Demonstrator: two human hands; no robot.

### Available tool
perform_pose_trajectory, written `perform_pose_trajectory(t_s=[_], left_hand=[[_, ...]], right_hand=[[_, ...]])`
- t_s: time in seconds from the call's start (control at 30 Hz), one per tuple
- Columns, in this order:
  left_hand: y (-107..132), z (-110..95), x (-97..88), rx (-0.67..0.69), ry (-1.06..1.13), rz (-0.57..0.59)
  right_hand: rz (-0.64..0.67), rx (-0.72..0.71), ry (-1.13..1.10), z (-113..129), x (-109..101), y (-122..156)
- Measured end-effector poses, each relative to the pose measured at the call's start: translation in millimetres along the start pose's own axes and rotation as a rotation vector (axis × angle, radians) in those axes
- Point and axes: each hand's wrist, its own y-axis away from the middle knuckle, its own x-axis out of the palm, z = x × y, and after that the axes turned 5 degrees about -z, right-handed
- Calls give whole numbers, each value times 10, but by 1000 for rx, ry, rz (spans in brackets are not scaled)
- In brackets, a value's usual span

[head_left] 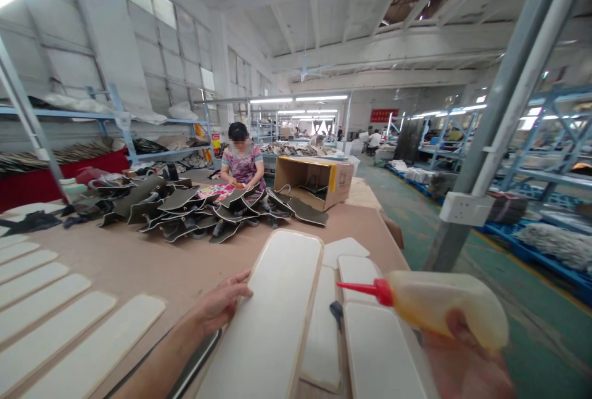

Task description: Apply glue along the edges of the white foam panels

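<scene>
My left hand point(221, 305) grips the left edge of a long white rounded panel with a tan rim point(272, 319), which is lifted at a tilt over the brown table point(152, 260). My right hand point(467, 362) is closed round a yellowish squeeze bottle point(444, 312) whose red nozzle point(365, 288) points left towards the panel. Under and beside the panel lie more white panels point(379, 349), stacked loosely at the table's right edge.
A row of white panels point(50, 319) lies spread at the left. A heap of dark cut pieces point(203, 211) and an open cardboard box point(314, 182) sit farther back, where a person point(242, 161) works. A grey steel post point(504, 103) stands at the right, beside the green aisle.
</scene>
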Motion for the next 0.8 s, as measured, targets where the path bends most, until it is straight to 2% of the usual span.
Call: perform_pose_trajectory(t_s=[0.07,0.13,0.37,0.57,0.8], left_hand=[[74,-42,34,-7,-4,8],[129,-78,64,-10,-6,18],[195,-124,85,-17,-13,29],[204,-148,105,-28,14,21],[170,-157,106,-41,39,73]], right_hand=[[-34,26,-71,127,132,-33],[0,2,-69,184,215,-35],[87,-18,-17,123,271,-42],[180,19,11,41,202,-26],[288,35,18,-125,45,-62]])
